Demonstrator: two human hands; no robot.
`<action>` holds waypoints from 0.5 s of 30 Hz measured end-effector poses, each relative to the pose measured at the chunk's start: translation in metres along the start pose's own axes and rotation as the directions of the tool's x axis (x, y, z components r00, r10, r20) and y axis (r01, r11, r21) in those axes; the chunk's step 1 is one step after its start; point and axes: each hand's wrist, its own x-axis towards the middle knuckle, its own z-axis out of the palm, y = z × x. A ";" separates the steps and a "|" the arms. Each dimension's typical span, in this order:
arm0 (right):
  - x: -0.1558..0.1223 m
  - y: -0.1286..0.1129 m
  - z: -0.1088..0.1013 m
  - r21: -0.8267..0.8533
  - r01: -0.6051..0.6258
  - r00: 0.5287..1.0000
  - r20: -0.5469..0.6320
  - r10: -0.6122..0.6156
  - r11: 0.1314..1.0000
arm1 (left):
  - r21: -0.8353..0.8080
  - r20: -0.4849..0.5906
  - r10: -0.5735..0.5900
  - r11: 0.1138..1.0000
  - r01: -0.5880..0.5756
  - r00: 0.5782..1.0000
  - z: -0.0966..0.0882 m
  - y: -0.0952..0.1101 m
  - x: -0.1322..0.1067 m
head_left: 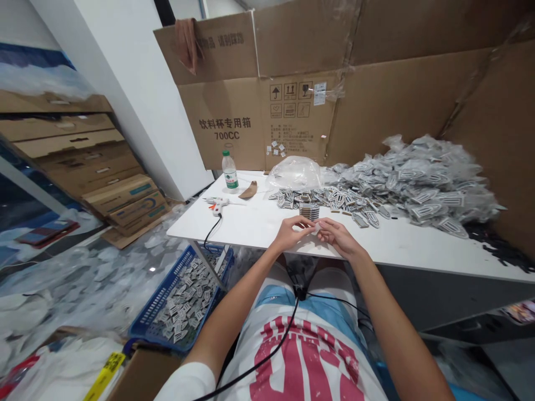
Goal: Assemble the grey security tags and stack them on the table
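Near the front edge of the white table (251, 225), my left hand (292, 232) and my right hand (337, 236) meet fingertip to fingertip. Both are closed in a pinch. Something small and pale may be between them, but it is too small to name. Just beyond my fingers stands a neat stack of flat grey pieces (309, 210). Behind it lie many loose grey, arch-ended pieces with slots (340, 196). To the right rises a large heap of similar pieces in clear plastic bags (426, 186).
On the table's left are a white glue gun (217, 206), a green-capped bottle (229, 170), and a curved brown piece (248, 190). A clear plastic bag (295, 172) lies before the cardboard wall (234, 100). A blue basket of grey pieces (142, 328) stands on the floor. Black bits (501, 245) lie far right.
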 end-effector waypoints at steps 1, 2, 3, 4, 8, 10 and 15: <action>0.000 0.000 0.001 -0.008 -0.002 1.000 0.003 0.002 1.000 | 0.007 -0.001 0.008 1.000 -0.008 1.000 0.000 -0.001 0.000; 0.000 0.000 0.001 -0.018 -0.005 1.000 0.009 0.005 1.000 | 0.003 0.000 0.017 1.000 -0.017 1.000 0.000 -0.003 0.000; 0.000 0.000 0.002 -0.025 -0.008 1.000 0.016 0.009 1.000 | -0.014 0.003 0.026 1.000 -0.026 1.000 0.000 -0.006 0.001; 0.000 0.000 0.002 -0.030 -0.011 1.000 0.021 0.011 0.999 | -0.041 0.009 0.032 0.999 -0.031 0.999 0.000 -0.008 0.001; 0.000 0.000 0.003 -0.035 -0.018 0.999 0.031 0.019 0.999 | -0.103 0.030 0.064 0.993 -0.061 0.997 0.001 -0.015 0.003; 0.000 0.000 0.003 -0.036 -0.026 0.999 0.038 0.028 0.999 | -0.067 0.033 0.095 0.993 -0.093 0.995 0.000 -0.016 0.003; -0.001 -0.001 0.003 -0.034 -0.016 0.999 0.045 0.018 0.999 | 0.008 0.031 0.126 0.992 -0.127 0.992 0.000 -0.014 0.004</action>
